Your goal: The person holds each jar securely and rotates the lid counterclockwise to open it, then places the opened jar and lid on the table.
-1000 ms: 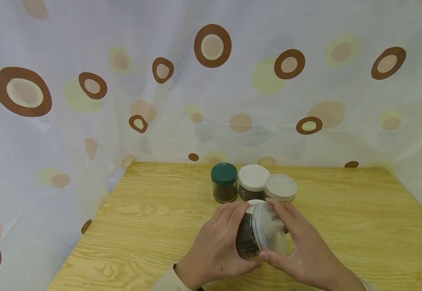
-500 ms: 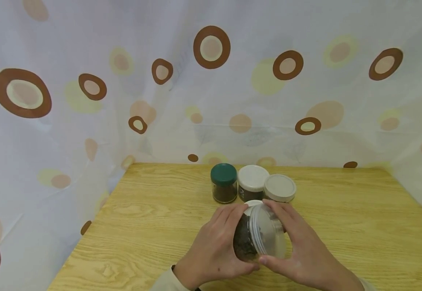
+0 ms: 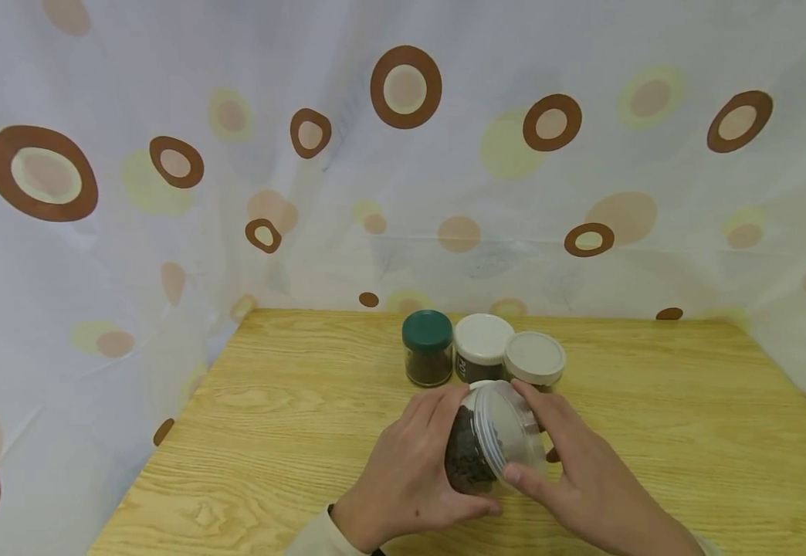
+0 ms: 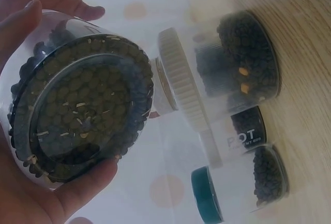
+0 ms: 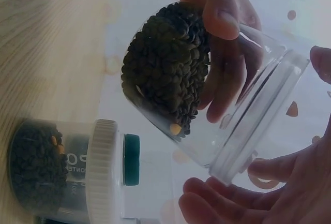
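A clear jar (image 3: pixel 469 455) part-filled with small dark bean-like pieces is tilted above the table, its clear screw lid (image 3: pixel 521 436) to the right. My left hand (image 3: pixel 417 463) grips the jar's body from the left. My right hand (image 3: pixel 584 463) holds round the lid, thumb low on its near side and a finger at its top edge. The left wrist view faces the jar's bottom (image 4: pixel 83 110). In the right wrist view the dark pieces (image 5: pixel 168 63) lie toward the base, one yellow piece among them. The lid still sits against the jar's mouth.
Behind stand a green-lidded jar (image 3: pixel 428 347), a white-lidded jar (image 3: pixel 484 340) marked POT and a jar with a cream lid (image 3: pixel 535 355). A white edge shows just behind the held jar. The wood-grain table (image 3: pixel 292 432) ends at a patterned curtain (image 3: pixel 347 262).
My right thumb has slid up along the lid and the right fingers have shifted round it. My left hand keeps the jar nearly still. The jars behind have not moved.
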`<state>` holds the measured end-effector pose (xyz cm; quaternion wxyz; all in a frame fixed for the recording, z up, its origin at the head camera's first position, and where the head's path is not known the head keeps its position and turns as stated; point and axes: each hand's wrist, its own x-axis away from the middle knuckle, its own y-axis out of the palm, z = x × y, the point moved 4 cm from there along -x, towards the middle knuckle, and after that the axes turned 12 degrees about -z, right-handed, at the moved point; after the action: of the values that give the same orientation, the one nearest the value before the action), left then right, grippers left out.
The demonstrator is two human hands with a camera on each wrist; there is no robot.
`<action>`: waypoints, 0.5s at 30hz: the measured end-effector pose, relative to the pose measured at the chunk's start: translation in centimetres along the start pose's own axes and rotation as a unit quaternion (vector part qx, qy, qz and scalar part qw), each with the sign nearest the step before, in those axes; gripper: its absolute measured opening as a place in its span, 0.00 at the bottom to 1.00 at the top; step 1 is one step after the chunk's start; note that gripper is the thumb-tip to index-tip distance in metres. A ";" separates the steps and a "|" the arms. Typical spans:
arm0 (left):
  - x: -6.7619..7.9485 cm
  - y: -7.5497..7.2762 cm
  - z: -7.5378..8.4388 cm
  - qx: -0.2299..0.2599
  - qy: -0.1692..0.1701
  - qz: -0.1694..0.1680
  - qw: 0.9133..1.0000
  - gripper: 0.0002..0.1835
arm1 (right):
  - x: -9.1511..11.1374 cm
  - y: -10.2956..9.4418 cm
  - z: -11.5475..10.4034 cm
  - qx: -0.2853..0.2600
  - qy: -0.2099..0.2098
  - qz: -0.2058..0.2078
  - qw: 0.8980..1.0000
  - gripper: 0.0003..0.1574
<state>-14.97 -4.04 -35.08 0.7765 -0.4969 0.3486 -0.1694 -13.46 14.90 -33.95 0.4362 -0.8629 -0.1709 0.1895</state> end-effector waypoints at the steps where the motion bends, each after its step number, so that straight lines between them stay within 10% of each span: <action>1: 0.0 0.0 0.0 -0.002 0.000 0.001 1.000 0.62 | 0.1 0.0 0.0 0.000 0.007 -0.003 1.000 0.51; 15: 0.1 0.3 0.0 -0.041 0.006 0.012 0.999 0.61 | 0.1 0.3 0.3 -0.013 0.060 -0.017 0.998 0.50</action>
<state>-14.96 -3.95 -35.41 0.7554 -0.5228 0.3658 -0.1491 -13.44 14.98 -34.41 0.4378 -0.8752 -0.1611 0.1280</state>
